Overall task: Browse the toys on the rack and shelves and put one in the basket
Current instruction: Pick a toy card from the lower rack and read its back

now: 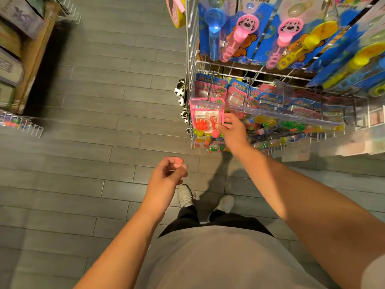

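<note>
A white wire toy rack [192, 65] stands at the upper right. My right hand [232, 130] reaches to its lower left corner and pinches the right edge of a pink toy packet [205, 115] holding small orange and red sticky toys. Similar pink and blue packets [241, 94] hang on hooks behind it. My left hand [168, 176] hovers lower, over the floor, with fingers loosely curled and nothing in it. No basket is in view.
Bubble wand toys on blue cards [245, 36] hang on the rack's upper tier. Small black-and-white plush toys [180, 94] hang at the rack's left side. A wooden shelf with boxes [23, 44] and a wire bin [20, 124] stand at the left. Grey plank floor [93, 142] lies between.
</note>
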